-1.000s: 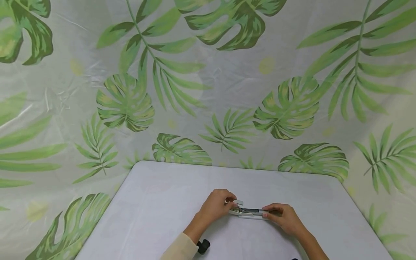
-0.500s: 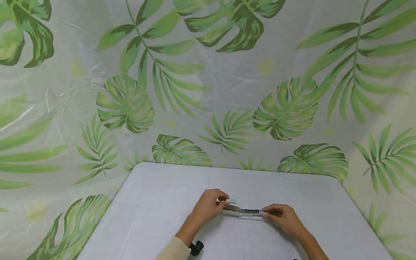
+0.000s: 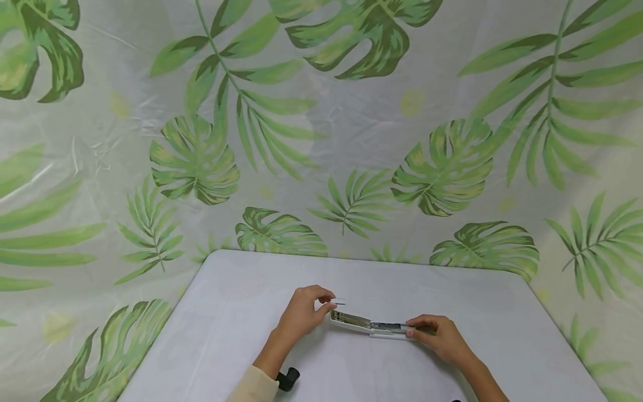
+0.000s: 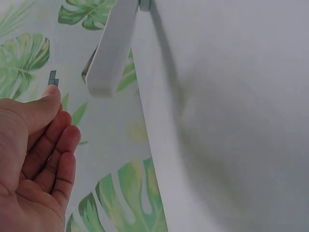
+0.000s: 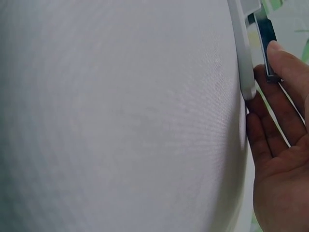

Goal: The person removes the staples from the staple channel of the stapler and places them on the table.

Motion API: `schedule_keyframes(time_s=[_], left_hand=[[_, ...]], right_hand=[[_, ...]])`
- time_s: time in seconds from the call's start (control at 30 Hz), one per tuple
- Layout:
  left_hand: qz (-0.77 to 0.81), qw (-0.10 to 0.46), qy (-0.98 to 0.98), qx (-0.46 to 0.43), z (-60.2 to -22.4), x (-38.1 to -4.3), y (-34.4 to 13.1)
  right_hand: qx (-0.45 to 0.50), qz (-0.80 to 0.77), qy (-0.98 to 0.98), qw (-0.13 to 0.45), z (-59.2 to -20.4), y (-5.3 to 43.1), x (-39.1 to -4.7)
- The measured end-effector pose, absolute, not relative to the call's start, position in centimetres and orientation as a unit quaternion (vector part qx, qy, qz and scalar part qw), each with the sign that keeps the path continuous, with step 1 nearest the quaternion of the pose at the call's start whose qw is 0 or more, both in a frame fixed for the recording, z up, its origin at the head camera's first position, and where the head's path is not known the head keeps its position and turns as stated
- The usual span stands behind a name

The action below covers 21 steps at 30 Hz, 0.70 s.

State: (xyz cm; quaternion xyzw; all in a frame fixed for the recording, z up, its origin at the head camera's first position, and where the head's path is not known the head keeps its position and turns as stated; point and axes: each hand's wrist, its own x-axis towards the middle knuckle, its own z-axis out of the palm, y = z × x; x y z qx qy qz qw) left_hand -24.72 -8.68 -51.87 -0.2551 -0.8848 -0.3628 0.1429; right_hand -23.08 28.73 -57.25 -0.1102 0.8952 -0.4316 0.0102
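Note:
A white stapler [image 3: 378, 336] lies on the table with its top cover [image 3: 351, 321] swung far back to the left, so the metal inside shows. My left hand [image 3: 303, 312] pinches a small strip of staples [image 4: 54, 78] between thumb and forefinger, just beyond the raised cover's end. In the left wrist view that cover hangs apart from the hand. At the stapler's other end, my right hand [image 3: 442, 335] grips the dark staple channel [image 5: 267, 43] between thumb and fingers. The pale base [image 5: 241, 58] runs beside those fingers in the right wrist view.
A white-covered table [image 3: 251, 279] with rounded back corners lies under both hands. Behind and beside it hangs a leaf-patterned sheet [image 3: 351, 139]. A black wrist device [image 3: 288, 379] sticks out below the left sleeve [image 3: 253, 385].
My left hand has moved left and slightly away from the stapler with the staple strip, while the cover has swung farther back and lower. My right hand has stayed in place.

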Motion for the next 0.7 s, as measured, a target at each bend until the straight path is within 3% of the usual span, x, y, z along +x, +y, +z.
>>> schedule_keyframes(time_s=[0.7], left_hand=[[-0.37, 0.15, -0.893, -0.205, -52.7, -24.0, -13.0]], right_hand=[[-0.104, -0.423, 0.9, 0.008, -57.2, 28.6, -22.9]])
